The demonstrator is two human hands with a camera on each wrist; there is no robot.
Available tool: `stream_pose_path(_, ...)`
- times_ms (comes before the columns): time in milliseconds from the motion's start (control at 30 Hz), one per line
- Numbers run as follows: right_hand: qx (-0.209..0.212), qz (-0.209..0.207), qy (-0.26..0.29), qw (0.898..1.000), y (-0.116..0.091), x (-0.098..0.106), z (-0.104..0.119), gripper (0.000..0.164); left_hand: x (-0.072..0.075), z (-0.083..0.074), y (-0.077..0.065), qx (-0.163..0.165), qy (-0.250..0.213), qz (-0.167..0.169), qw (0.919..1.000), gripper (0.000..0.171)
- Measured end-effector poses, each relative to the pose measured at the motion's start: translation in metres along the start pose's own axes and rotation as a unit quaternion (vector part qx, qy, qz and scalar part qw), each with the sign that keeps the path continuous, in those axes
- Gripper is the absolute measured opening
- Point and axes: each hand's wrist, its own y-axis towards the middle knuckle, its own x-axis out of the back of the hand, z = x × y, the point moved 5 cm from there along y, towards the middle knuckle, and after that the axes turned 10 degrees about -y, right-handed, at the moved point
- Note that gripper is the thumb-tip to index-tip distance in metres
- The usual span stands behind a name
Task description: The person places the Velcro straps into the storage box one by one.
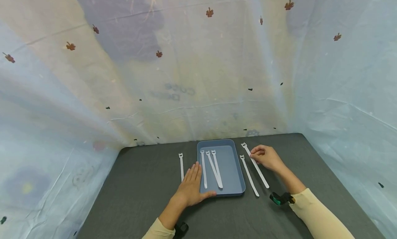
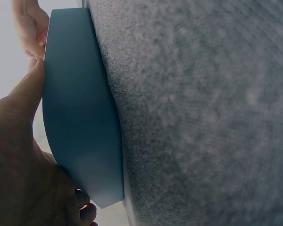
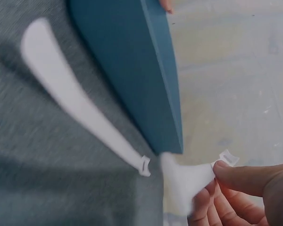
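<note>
A blue-grey rectangular tray (image 1: 232,173) holds three white cable straps with slotted heads, one of them a strap (image 1: 203,170) along its left side. My left hand (image 1: 190,187) rests on the tray's near left corner, fingers straight along the left rim and thumb across the near edge. To the right of the tray, my right hand (image 1: 267,158) pinches another white cable strap (image 3: 191,181) between thumb and fingers near its slotted head. A second loose strap (image 1: 249,177) lies on the dark cloth between that one and the tray.
One more white strap (image 1: 181,166) lies left of the tray, partly behind my left hand. Dark grey cloth (image 1: 142,194) covers the table. A pale patterned sheet (image 1: 198,77) hangs behind it and along the sides.
</note>
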Motion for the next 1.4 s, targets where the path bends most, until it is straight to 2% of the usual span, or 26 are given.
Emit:
stream_pose_path(367, 0.021, 0.015, 0.061, 0.998, 0.002, -0.006, 0.027, 0.026, 0.002, -0.002, -0.002, -0.005, -0.013, -0.008, 0.9999, 0.12)
stream_pose_path(567, 0.032, 0.028, 0.086, 0.995, 0.008, -0.013, 0.039, 0.026, 0.004, -0.002, -0.002, -0.006, -0.001, -0.009, 0.9999, 0.122)
stream_pose_path(833, 0.045, 0.045, 0.097, 0.993, 0.013, -0.028, 0.053, 0.027, 0.004, -0.002, -0.002, -0.001, -0.015, -0.004, 0.9999, 0.122)
stream_pose_path(1400, 0.021, 0.04, 0.099, 0.994, 0.027, -0.067, 0.065, 0.022, 0.003, -0.003, -0.002, 0.0, -0.011, -0.003, 0.9999, 0.12)
